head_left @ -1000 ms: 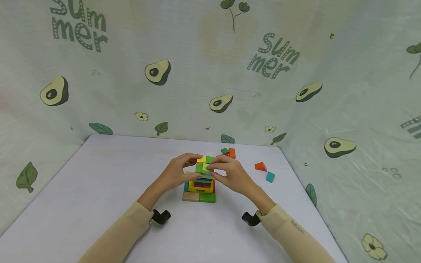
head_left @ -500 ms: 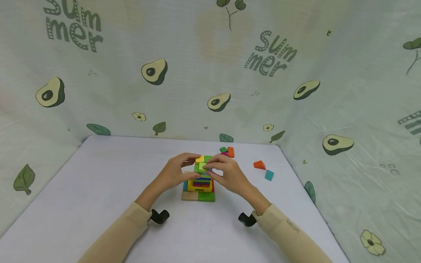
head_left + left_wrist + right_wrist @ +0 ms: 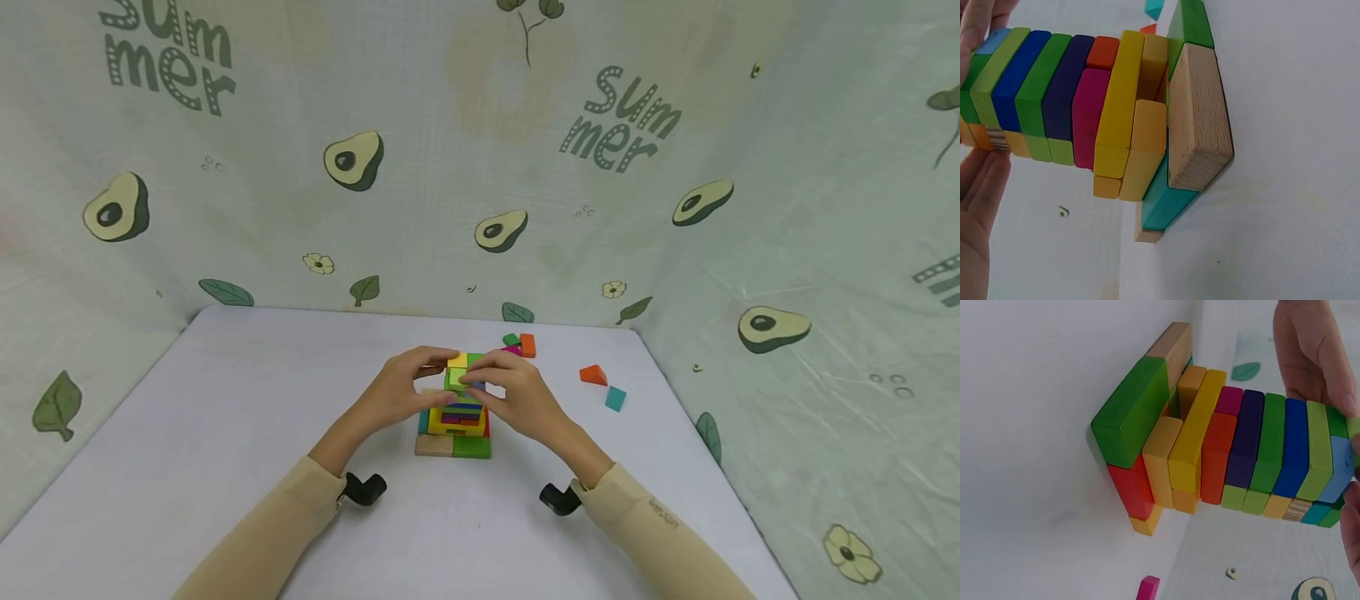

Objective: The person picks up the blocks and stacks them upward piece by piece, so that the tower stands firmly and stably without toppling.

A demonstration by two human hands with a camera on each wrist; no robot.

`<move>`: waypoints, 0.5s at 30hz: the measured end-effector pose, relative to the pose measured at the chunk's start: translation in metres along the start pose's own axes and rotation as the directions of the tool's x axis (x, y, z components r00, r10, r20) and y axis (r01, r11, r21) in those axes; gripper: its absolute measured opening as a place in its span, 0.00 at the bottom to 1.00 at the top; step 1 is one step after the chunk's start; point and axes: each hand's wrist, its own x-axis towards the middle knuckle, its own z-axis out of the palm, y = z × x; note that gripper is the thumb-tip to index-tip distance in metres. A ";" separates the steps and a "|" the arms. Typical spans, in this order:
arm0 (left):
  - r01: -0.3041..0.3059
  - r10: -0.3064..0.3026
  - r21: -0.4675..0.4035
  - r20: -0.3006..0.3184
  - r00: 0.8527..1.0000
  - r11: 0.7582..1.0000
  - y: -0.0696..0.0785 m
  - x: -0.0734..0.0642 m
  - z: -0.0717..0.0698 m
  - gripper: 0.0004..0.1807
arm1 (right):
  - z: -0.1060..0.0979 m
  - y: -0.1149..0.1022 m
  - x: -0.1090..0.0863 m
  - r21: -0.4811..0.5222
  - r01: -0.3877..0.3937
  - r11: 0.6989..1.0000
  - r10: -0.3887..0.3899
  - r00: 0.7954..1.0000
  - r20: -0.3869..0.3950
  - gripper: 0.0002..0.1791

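Note:
A tower of coloured wooden blocks (image 3: 462, 422) stands upright on the table, on a wider base with a bare-wood slab (image 3: 1199, 119) and a green slab (image 3: 1129, 412). My left hand (image 3: 397, 388) holds the tower's upper left side, its index finger near the yellow top block (image 3: 457, 361) and its thumb at the front. With thumb and fingertips, my right hand (image 3: 522, 398) pinches a small light green block (image 3: 457, 377) at the front of the tower's top. Both wrist views show the stacked layers sideways; the fingers partly hide the top layers.
Loose blocks lie on the white table (image 3: 247, 417) to the right: an orange wedge (image 3: 593, 375) and a teal block (image 3: 616, 398). Behind the right hand are an orange block (image 3: 528, 346), a green one (image 3: 512, 340) and a magenta one. Printed cloth walls surround the table.
My right hand has shifted slightly left with the light green block, which now sits closer to the middle of the tower's top. My left hand stays in about the same place.

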 end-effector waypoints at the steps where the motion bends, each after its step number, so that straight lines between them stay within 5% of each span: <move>1: 0.000 0.000 -0.003 0.000 1.000 1.000 0.000 0.000 0.000 0.35 | 0.000 0.000 0.001 -0.001 0.000 1.000 0.000 1.000 0.002 0.12; 15: 0.013 -0.013 0.002 0.001 1.000 1.000 -0.001 0.000 0.000 0.33 | 0.000 0.003 0.001 0.030 -0.020 0.999 0.021 0.999 -0.030 0.19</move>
